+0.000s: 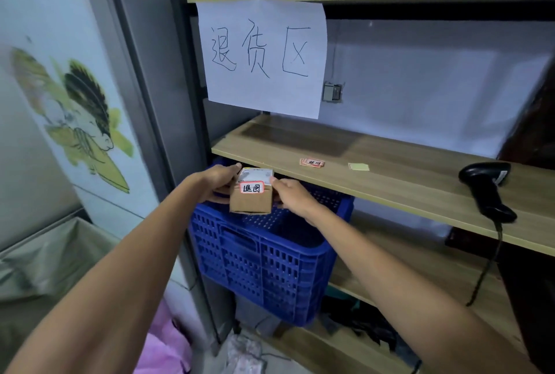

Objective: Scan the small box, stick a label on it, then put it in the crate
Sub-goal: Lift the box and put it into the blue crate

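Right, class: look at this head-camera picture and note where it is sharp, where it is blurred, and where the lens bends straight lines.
Head view: the small box with its red-bordered label reads fairly sharp; the wall cartoon at the left edge is smeared; the shelf board slants and the upright post leans from wide-angle distortion; light is soft, with the blue crate interior shadowed.

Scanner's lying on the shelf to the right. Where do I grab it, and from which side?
Take the scanner by its handle, the narrower black section running toward the shelf's front edge. Its wider head points toward the back. Come from above and the front with the right hand, though that hand now holds the box. The cable hangs off the edge below the handle, so grip above it.
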